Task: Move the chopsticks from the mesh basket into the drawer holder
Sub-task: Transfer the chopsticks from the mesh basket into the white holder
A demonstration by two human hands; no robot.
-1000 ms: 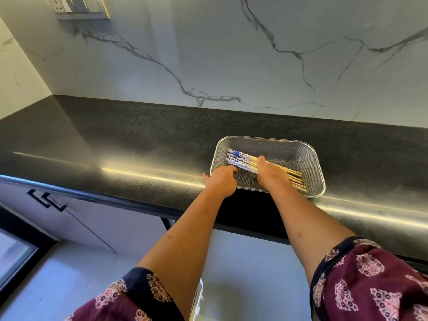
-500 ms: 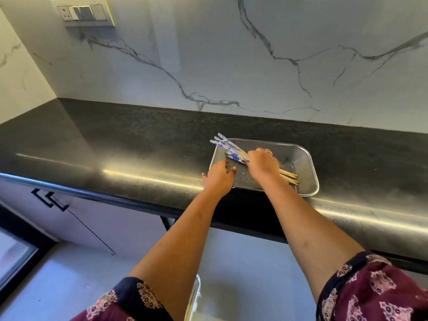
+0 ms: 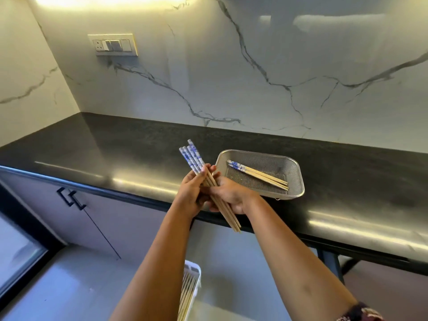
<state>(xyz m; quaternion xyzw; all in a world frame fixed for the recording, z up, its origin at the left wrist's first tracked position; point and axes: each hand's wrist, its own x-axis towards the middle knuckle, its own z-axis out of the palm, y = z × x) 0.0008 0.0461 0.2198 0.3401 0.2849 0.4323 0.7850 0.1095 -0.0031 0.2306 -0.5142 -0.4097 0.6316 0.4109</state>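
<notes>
Black bench, centre frame: left hand and right hand both closed round a chopstick bundle; a few chopsticks remain in mesh basket; drawer holder, lower centre, partly filled.

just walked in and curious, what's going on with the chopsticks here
A person is clearing chopsticks out of a mesh basket on the black counter. Both hands, the left hand and the right hand, hold a bundle of chopsticks in front of the counter edge. A few chopsticks lie in the basket. Below, a white holder already has some chopsticks in it.
</notes>
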